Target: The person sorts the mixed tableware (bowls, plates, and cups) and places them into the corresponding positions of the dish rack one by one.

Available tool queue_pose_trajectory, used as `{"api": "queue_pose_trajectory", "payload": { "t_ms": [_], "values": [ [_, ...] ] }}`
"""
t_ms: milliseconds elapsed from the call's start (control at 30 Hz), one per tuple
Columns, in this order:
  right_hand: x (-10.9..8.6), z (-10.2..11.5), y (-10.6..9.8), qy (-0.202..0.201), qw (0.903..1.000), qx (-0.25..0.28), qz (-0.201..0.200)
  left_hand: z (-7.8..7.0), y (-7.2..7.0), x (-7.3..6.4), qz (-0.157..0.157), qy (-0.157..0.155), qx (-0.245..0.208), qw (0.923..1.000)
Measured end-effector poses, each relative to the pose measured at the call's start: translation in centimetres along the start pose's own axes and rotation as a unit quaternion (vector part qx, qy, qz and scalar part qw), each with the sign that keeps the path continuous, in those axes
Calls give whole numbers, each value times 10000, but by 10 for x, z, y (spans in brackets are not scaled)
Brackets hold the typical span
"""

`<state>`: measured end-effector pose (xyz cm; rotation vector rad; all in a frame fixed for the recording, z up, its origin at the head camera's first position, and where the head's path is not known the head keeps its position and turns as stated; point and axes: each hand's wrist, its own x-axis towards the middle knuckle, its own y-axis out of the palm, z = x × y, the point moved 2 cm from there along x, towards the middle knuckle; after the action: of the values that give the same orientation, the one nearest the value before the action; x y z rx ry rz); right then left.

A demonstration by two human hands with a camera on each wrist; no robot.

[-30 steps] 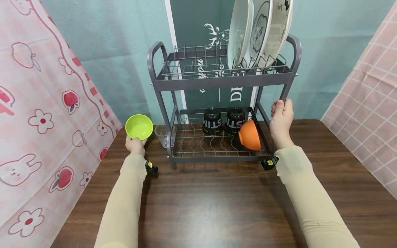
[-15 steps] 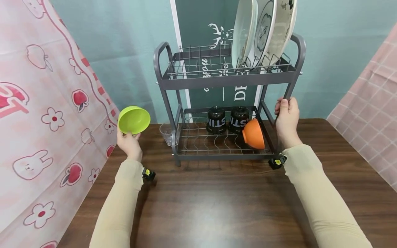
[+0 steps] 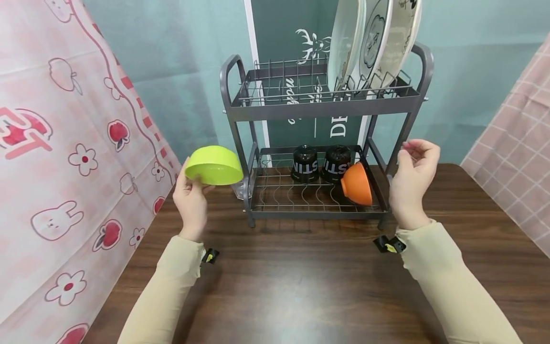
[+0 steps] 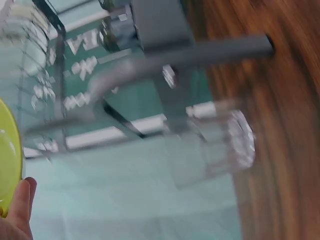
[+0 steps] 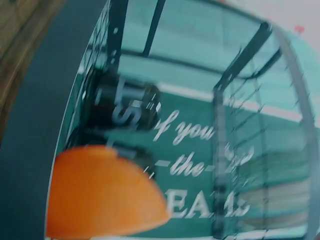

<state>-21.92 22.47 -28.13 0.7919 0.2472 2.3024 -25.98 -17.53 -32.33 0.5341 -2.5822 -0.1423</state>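
My left hand [image 3: 192,204] pinches the rim of a lime-green bowl [image 3: 215,161], lifted off the table left of the dish rack and tipped so its mouth faces down and forward. Only an edge of that bowl shows in the left wrist view. My right hand [image 3: 412,184], fingers loosely bent and holding nothing, is beside the right post of the grey two-tier dish rack [image 3: 322,111]. On the lower tier an orange bowl [image 3: 357,185] leans on its side near two black cups [image 3: 305,165], which stand upside down.
Several plates [image 3: 375,45] stand on edge in the upper tier's right part. A clear glass [image 4: 210,150] is by the rack's left leg, partly hidden in the head view. Patterned cloths [image 3: 99,191] hang at the sides and back of the brown table [image 3: 292,282].
My left hand has raised the green bowl from beside the glass, turned its mouth downward and brought it toward the rack. My right hand has let go of the rack's post.
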Motion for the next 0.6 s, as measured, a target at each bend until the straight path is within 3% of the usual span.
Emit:
{"api": "queue_pose_trajectory", "payload": {
  "t_ms": [133,267,400,600],
  "values": [
    [-25,11,8,-471,9949,-184,872,-5,16,-13,479,321,303,9979],
    [-48,22,18,-936,9778,-472,1812,-11,35,-27,1093,740,906,9871],
    [-65,30,28,-1234,9554,-624,2608,-13,53,-40,1808,996,1555,9660],
    [-84,28,32,-1571,9164,-1547,3340,-12,73,-60,2594,1363,2518,9223]
  ]
}}
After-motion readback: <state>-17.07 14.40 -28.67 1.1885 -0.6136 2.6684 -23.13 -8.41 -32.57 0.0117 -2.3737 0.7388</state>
